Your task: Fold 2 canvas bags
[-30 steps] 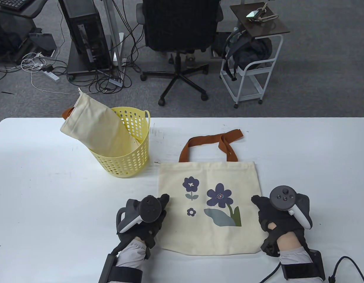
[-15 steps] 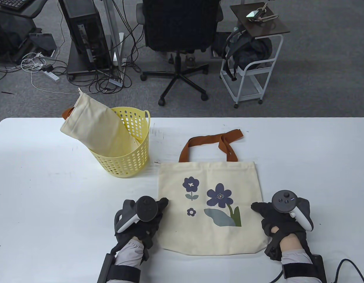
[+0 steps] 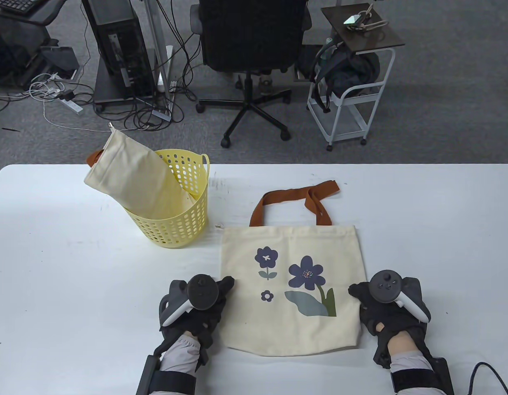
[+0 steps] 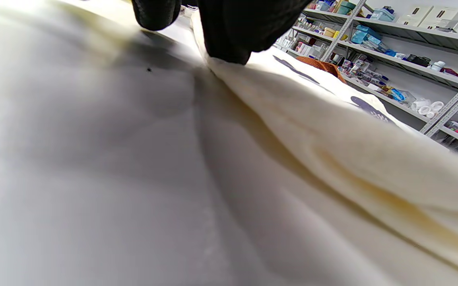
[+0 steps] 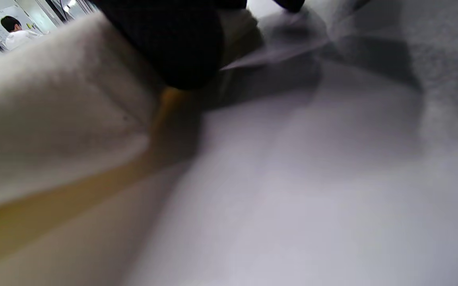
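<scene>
Canvas bag (image 3: 293, 288): soft, light, limp | my left hand (image 3: 196, 306) and right hand (image 3: 387, 306) pinch its side edges | take hold near the bottom corners.

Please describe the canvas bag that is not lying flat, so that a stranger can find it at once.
On the white table, look to the far left for the yellow perforated plastic basket. The plain cream canvas bag sticks out of it, leaning left. Unlike the flat flower-printed canvas bag, it shows no print.
</scene>
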Available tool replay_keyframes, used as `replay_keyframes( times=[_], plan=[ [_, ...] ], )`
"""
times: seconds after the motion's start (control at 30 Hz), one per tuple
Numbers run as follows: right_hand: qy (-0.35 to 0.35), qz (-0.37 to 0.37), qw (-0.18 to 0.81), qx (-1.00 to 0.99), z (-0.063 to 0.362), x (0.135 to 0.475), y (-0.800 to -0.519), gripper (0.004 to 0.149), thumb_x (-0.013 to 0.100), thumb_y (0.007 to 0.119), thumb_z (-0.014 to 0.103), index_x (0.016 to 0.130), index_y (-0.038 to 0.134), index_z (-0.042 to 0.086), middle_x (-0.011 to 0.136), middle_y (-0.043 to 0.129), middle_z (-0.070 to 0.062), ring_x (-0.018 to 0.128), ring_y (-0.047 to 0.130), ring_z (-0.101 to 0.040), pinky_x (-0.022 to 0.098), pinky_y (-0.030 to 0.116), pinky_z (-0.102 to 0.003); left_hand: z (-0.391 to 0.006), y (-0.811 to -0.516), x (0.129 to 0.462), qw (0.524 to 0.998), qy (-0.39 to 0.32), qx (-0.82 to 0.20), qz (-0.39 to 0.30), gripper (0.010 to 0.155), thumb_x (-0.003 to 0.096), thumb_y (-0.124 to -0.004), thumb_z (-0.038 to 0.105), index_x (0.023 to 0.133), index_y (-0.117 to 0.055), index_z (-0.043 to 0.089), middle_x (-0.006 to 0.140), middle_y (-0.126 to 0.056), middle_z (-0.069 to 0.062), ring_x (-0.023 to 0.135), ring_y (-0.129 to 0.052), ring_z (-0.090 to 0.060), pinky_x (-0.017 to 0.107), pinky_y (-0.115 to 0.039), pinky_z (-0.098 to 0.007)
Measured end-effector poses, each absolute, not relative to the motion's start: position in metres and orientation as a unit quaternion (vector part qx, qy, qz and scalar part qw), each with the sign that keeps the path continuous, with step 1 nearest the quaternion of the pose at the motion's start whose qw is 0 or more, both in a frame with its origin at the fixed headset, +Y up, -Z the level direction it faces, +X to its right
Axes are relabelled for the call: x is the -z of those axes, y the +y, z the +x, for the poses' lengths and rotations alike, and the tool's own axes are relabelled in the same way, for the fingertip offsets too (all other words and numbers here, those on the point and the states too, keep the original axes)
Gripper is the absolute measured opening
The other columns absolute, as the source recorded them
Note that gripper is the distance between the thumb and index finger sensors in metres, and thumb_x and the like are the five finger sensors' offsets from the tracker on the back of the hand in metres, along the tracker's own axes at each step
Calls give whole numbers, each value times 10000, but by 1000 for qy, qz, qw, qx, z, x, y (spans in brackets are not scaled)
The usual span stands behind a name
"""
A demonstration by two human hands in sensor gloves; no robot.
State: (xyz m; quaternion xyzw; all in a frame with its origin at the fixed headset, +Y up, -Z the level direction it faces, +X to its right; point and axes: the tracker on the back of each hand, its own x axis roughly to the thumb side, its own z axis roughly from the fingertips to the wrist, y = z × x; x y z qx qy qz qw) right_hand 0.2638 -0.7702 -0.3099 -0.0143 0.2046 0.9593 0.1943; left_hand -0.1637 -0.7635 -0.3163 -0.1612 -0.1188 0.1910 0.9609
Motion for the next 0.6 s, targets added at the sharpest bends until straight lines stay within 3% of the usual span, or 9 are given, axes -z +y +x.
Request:
replay_keyframes(
  times=[0.23,0.43,0.53,0.6],
  plan=[
    [180,-43,238,-954,270,311,-770,469,544,704,367,1002,638,288,1062,574,2,1041,368,-403,726,325,-677,-177,-767,319,944,-112,-252,-181,528,620,-733,196,1123,-596,279,1116,-769,43,1121,-419,-374,734,-317,-721],
    [170,-72,299,-936,278,311,-771,467,543,690,389,995,653,275,1037,634,-14,1045,316,-397,724,288,-678,-185,-768,322,928,-129,-264,-228,679,541,-777,9,1116,-570,306,1127,-742,83,1130,-349,-340,735,-263,-704],
    [166,-80,326,-927,281,310,-772,469,543,691,393,989,664,251,1008,670,-40,1042,341,-391,722,278,-679,-187,-769,322,926,-129,-269,-232,728,519,-870,52,1124,-552,305,1134,-727,86,1132,-328,-329,735,-242,-695],
    [166,-84,334,-924,282,310,-771,471,544,690,396,986,667,234,989,687,-55,1037,356,-394,720,268,-681,-184,-768,320,935,-122,-260,-209,711,526,-940,192,1126,-573,300,1120,-755,89,1137,-368,-334,741,-267,-706]
  ],
)
